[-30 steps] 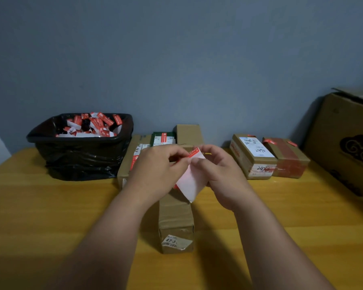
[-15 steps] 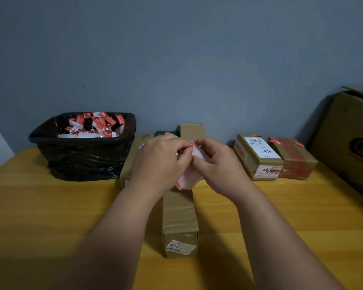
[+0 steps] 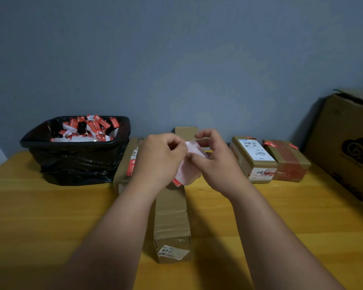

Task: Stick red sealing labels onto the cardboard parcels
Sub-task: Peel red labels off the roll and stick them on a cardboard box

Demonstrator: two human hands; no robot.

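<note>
Both hands meet above the far end of a long narrow cardboard parcel [image 3: 171,218] that lies lengthwise toward me on the wooden table [image 3: 50,216]. My left hand [image 3: 158,158] and my right hand [image 3: 213,160] pinch a white label backing sheet [image 3: 186,174] between them; a red label corner shows at its lower edge. The sheet's upper part is bent over near the fingertips. Whether a label is peeled free is hidden by the fingers.
A black-lined bin [image 3: 76,149] with red and white label scraps stands at the back left. A flat carton [image 3: 124,166] with a red label lies behind my left hand. Two labelled parcels [image 3: 254,158] [image 3: 288,160] sit at the back right, beside a big open carton [image 3: 348,147].
The backing sheet has been folded and drawn lower between the hands; my right fingers have lifted and spread. The view has shifted slightly, so the parcels appear farther right.
</note>
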